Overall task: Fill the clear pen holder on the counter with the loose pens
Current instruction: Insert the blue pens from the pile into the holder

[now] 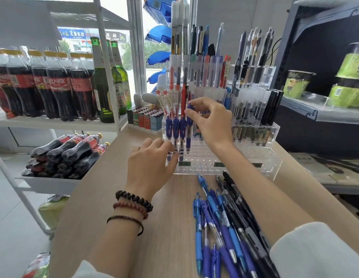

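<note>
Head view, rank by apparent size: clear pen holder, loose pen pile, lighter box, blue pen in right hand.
1. clear pen holder
2. loose pen pile, though nearness to the camera inflates it
3. lighter box
4. blue pen, pinched by the right hand

Loose pens cut off below, holder labels unreadable
</note>
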